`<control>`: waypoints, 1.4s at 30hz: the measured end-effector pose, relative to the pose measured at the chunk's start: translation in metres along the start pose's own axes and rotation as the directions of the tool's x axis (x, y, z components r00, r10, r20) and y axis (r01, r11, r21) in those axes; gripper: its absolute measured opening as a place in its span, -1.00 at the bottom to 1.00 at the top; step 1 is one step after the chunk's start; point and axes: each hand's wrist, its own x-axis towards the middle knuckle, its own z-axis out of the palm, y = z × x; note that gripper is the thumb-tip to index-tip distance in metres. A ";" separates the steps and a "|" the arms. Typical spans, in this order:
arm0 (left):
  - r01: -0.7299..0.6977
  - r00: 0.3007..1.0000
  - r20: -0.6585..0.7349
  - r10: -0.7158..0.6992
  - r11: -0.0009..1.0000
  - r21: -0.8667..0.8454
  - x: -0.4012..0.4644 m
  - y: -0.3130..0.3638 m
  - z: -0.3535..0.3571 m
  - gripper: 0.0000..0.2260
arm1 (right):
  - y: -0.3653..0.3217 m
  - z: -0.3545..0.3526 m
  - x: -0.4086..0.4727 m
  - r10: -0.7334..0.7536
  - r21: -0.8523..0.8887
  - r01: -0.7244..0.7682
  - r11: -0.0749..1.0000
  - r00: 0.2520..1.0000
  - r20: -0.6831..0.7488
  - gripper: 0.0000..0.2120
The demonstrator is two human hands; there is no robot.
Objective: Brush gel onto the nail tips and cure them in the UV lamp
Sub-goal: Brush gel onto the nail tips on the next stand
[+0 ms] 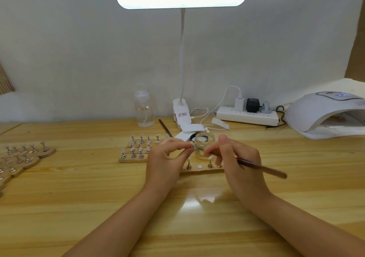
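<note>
Nail tip (192, 146) pinched; brush (260, 167) tilted

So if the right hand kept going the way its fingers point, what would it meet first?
Probably the small glass jar just beyond the right hand, whose fingertips already overlap its lower edge, though depth is unclear.

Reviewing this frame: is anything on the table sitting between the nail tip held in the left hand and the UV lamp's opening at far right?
Little does. The nail tip, pinched by the left hand, has the glass jar and the brush-holding right hand just beside it; beyond them the table looks bare up to the UV lamp.
</note>
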 end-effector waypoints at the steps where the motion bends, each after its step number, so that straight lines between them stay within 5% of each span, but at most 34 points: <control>1: 0.002 1.000 0.004 -0.002 1.000 -0.008 0.000 0.000 0.000 -0.81 | -0.001 0.000 0.001 -0.027 -0.043 0.028 0.999 1.000 0.013 -0.71; 7: -0.016 1.000 0.007 0.016 1.000 -0.019 0.000 0.000 0.001 -0.75 | 0.001 0.000 0.000 0.037 0.050 -0.036 0.998 0.999 -0.019 -0.63; 11: -0.020 1.000 0.005 0.020 1.000 -0.020 0.000 -0.002 0.001 -0.76 | 0.001 0.001 0.003 -0.009 -0.072 0.010 0.997 1.000 0.008 -0.73; 23: -0.020 1.000 0.009 0.020 1.000 -0.003 0.000 -0.003 0.001 -0.70 | 0.000 0.000 0.001 0.090 0.095 -0.088 0.992 0.996 -0.015 -0.63; 27: -0.013 1.000 0.011 0.013 1.000 -0.021 0.000 -0.004 0.001 -0.74 | 0.000 -0.002 0.002 0.055 -0.012 -0.055 0.998 0.998 0.005 -0.66; 31: -0.026 0.999 0.019 0.026 1.000 -0.007 0.000 -0.003 0.001 -0.73 | 0.000 -0.001 0.002 0.115 0.122 -0.112 0.986 0.993 -0.025 -0.62; 42: -0.003 1.000 0.022 0.003 1.000 -0.014 0.000 -0.002 0.001 -0.76 | 0.000 -0.002 0.002 0.081 0.052 -0.081 0.995 0.997 -0.001 -0.68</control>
